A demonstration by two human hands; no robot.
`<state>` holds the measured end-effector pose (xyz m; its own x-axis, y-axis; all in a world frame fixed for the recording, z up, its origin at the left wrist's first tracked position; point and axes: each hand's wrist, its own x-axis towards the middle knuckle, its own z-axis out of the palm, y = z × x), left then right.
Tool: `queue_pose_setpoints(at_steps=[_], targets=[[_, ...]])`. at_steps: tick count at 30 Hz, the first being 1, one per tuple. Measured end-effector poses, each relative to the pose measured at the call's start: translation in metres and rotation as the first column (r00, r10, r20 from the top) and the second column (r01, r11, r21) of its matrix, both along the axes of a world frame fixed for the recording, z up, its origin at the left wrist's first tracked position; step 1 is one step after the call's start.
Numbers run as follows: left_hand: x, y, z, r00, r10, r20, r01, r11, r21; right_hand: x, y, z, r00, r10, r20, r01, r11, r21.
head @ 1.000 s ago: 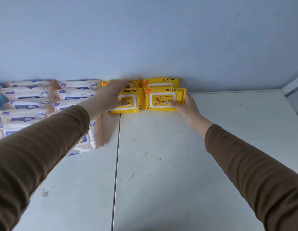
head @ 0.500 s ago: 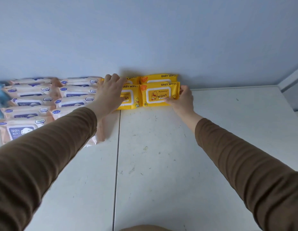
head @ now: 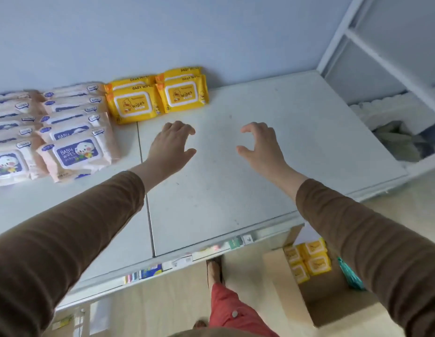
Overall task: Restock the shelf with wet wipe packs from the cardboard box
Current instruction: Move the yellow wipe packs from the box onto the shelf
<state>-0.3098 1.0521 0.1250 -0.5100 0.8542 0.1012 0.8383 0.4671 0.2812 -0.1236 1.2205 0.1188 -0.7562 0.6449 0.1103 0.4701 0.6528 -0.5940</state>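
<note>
This is a shop, in a stocking aisle. A white metal shelf point(head: 236, 190) of retail gondola kind fills the middle, with a plain blue back panel point(head: 211, 30) rising at 12 o'clock. Along its front lip, at about 6 o'clock, runs a strip of price labels point(head: 187, 260). Goods stand faced in rows: yellow wipe packs point(head: 158, 96) at 11 o'clock against the back panel, pale pink wipe packs point(head: 75, 152) in ranks at 9 o'clock. At 4 o'clock, on the pale floor point(head: 163, 300), an open cardboard box point(head: 291, 288) holds more of the same yellow packs. A neighbouring shelf unit point(head: 381, 69) with white uprights stands at 2 o'clock.
</note>
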Motion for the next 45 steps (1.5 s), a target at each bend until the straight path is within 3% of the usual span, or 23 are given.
queue_pose_setpoints(at_steps=[9, 17, 23, 28, 38, 45], targets=[[0.199, 0.014, -0.008, 0.953, -0.298, 0.053, 0.288, 0.947, 0.141, 0.222, -0.037, 0.001, 0.99, -0.127, -0.061, 0.133, 0.986, 0.096], [0.36, 0.059, -0.059, 0.879, -0.463, 0.114, 0.453, 0.885, 0.105, 0.388, -0.002, -0.048, 0.96, -0.278, 0.014, 0.279, 0.959, -0.046], [0.455, 0.098, -0.153, 0.882, -0.328, 0.339, 0.389, 0.912, -0.13, 0.485, 0.045, -0.141, 0.933, -0.326, 0.153, 0.353, 0.912, -0.21], [0.503, 0.131, -0.256, 0.894, -0.137, 0.427, 0.311, 0.875, -0.37, 0.531, 0.087, -0.237, 0.898, -0.293, 0.328, 0.41, 0.829, -0.38], [0.538, 0.161, -0.472, 0.908, 0.068, 0.413, 0.238, 0.728, -0.643, 0.536, 0.133, -0.446, 0.797, -0.2, 0.57, 0.546, 0.642, -0.538], [0.541, 0.171, -0.585, 0.922, 0.168, 0.349, 0.136, 0.704, -0.697, 0.519, 0.162, -0.556, 0.762, -0.2, 0.616, 0.564, 0.672, -0.48]])
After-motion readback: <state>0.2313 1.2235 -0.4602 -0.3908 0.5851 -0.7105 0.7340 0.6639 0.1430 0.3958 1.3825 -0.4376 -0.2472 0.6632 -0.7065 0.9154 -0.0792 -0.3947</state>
